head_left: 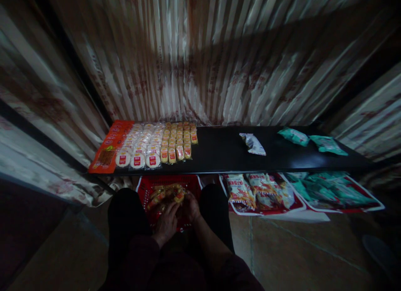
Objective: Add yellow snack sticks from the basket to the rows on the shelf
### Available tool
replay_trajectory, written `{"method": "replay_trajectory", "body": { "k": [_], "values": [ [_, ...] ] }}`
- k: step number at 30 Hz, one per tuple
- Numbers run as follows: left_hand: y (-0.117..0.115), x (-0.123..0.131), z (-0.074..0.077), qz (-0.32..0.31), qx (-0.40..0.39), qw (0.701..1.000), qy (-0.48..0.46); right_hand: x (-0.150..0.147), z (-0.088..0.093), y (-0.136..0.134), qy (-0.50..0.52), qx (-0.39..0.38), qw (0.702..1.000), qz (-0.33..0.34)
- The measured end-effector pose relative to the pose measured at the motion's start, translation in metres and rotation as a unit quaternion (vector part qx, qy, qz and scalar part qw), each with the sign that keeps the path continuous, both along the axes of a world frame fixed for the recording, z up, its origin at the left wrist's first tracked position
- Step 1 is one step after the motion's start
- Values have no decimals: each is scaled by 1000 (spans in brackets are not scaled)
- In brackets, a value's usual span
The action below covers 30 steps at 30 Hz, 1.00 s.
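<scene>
Both hands are down in a red basket [142,199] between my knees, among golden snack packs [156,199] in clear wrappers. My left hand [166,223] has its fingers bent around the near side of a snack pack with a red label [179,196]. At that pack's right side is my right hand [191,208], fingers curled in; its fingertips are partly hidden in the dim light. On the black shelf [216,153] above stand rows of similar golden packs [177,142], beside white round cracker packs [138,159].
An orange snack bag [108,151] lies at the shelf's left end. A silver-white packet [254,144] and two green packets [294,136] lie further right. Below are baskets of white-orange bags [239,190] and green bags [332,190]. A striped curtain [200,65] hangs behind.
</scene>
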<state>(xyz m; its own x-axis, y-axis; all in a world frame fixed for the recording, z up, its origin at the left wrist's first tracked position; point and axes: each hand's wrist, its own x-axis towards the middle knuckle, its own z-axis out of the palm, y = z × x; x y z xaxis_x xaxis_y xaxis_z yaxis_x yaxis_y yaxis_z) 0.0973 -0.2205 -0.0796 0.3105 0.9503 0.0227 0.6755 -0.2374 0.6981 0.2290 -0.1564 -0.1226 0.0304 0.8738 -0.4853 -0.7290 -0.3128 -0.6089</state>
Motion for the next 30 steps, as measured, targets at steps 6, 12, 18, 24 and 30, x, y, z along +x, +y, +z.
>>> {"method": "replay_trajectory", "body": {
  "k": [6,12,18,24,30],
  "values": [
    [-1,2,4,-42,10,999,29,-3,5,-2,21,-14,999,-40],
    [-2,2,3,-30,-7,1000,7,-4,3,-5,17,-16,999,-22],
    [-2,3,4,16,-2,997,-71,-5,-1,-5,16,-8,1000,12],
    [4,-3,-2,104,21,994,-16,-7,-3,-5,9,-9,1000,13],
    [7,-6,-12,127,4,990,-55,-8,3,-11,28,-20,995,93]
  ]
}}
